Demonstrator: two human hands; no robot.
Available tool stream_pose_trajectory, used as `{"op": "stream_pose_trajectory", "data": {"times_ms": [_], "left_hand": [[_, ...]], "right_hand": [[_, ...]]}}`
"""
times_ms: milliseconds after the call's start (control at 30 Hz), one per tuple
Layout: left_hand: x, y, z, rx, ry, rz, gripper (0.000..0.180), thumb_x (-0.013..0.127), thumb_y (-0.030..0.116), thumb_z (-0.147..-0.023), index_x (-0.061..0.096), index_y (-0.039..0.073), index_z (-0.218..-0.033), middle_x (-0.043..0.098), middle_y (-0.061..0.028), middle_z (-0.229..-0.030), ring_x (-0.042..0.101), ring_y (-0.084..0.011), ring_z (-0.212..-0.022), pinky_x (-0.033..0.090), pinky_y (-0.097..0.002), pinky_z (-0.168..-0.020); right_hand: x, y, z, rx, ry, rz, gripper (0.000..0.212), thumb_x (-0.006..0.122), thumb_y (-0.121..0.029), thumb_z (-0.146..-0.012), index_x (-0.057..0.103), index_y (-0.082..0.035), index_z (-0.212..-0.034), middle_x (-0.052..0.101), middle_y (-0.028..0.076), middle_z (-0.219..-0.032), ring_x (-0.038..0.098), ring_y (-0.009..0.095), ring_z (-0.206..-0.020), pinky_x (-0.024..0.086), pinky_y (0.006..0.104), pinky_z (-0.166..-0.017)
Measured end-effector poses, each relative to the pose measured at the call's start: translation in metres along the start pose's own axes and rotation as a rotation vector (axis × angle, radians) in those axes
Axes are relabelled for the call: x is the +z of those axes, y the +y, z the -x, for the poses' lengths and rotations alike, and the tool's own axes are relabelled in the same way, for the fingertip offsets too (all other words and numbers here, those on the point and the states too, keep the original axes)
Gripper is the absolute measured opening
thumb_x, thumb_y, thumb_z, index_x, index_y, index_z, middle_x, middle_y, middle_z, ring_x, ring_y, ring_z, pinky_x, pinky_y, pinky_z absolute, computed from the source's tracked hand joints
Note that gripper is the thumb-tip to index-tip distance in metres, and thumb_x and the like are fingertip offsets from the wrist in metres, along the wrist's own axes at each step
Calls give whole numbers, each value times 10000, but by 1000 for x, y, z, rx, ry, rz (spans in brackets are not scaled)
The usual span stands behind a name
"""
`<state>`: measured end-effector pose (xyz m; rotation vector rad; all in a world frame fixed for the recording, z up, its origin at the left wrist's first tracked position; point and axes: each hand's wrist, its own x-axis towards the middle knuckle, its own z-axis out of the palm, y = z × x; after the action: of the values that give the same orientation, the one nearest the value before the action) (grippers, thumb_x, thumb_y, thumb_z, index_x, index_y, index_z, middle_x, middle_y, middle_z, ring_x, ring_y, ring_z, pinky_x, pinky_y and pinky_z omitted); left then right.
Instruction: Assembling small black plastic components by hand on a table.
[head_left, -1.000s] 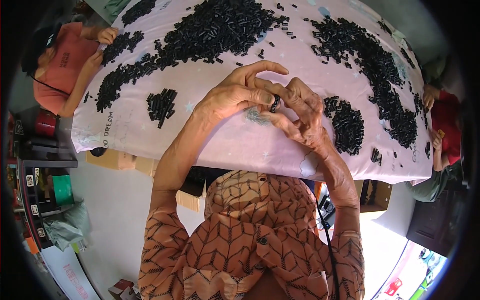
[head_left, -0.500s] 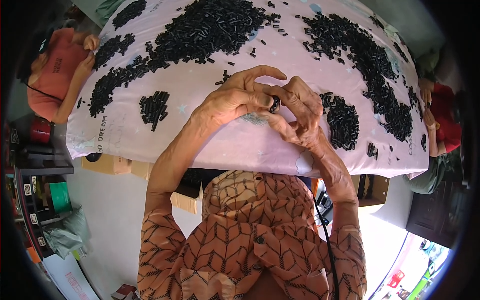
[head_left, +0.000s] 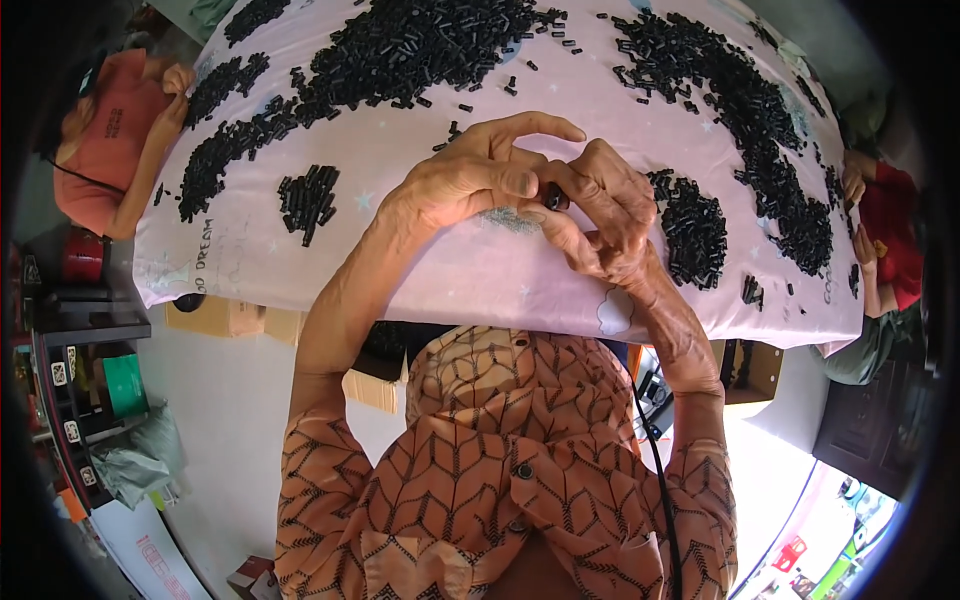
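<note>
Here, over the near half of a counter [head_left: 300, 270] draped in pale pink, star-printed cloth, two bare hands meet with a small, dark, cylindrical piece [head_left: 556, 197] between them. The right hand [head_left: 612, 215] has its grip nearly closed, thumb and bent fingers around the piece. The left hand [head_left: 475, 180] comes in from the other side, index finger stretched out and curved, thumb just beside the piece; whether its grip also has hold of it, I cannot tell. Just right of the right hand sits a compact pile of short black tubes [head_left: 695, 235], and left of the left forearm lies a smaller cluster of longer-looking black tubes [head_left: 307, 203]. A large heap of glossy black tubes [head_left: 415, 50] spreads toward the far edge. A person in an orange-red shirt [head_left: 110, 150] is at the counter's left edge, and another in a red top [head_left: 893, 230] at its right edge.
</note>
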<state>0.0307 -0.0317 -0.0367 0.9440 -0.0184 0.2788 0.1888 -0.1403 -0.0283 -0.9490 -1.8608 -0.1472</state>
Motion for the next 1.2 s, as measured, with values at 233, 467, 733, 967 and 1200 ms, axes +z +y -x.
{"op": "stream_pose_trajectory", "data": {"times_ms": [233,467,733,967,1200], "left_hand": [[11,15,5,23,143,-205,630,706,48,-710,439,-28,-1275,682,-139,-971,635,-120,-771,477,-212,-664],[-19,59,79,99,720,-978,178,695,-17,-765,629,12,-928,644,-27,-837,591,-78,-723,472,-201,-626],[-51,84,154,-28,1095,-1227,79,654,-32,-731,655,-17,-808,643,-23,-694,575,-73,-640,454,-220,-587],[-56,77,156,-175,1108,-1530,77,670,6,-716,663,-20,-789,662,-93,-683,608,-120,-622,470,-260,-602],[-37,84,83,21,960,-1546,109,609,46,-769,683,2,-838,649,-79,-666,564,-110,-585,456,-263,-568]], "right_hand": [[6,3,6,132,-95,-35,496,825,-117,-661,624,-12,-1103,569,79,-802,614,217,-668,523,328,-553],[9,12,3,305,-160,123,514,743,-295,-771,543,-50,-1176,574,90,-877,577,185,-601,524,318,-501],[13,20,4,241,-171,154,328,707,-100,-788,569,-42,-1079,582,111,-896,611,302,-619,528,364,-541],[18,23,5,242,-177,166,276,697,-81,-792,581,-36,-1039,585,106,-887,627,294,-626,523,365,-521],[11,27,11,252,-201,223,196,668,-97,-821,598,-32,-992,577,100,-852,615,282,-584,515,371,-508]]}}
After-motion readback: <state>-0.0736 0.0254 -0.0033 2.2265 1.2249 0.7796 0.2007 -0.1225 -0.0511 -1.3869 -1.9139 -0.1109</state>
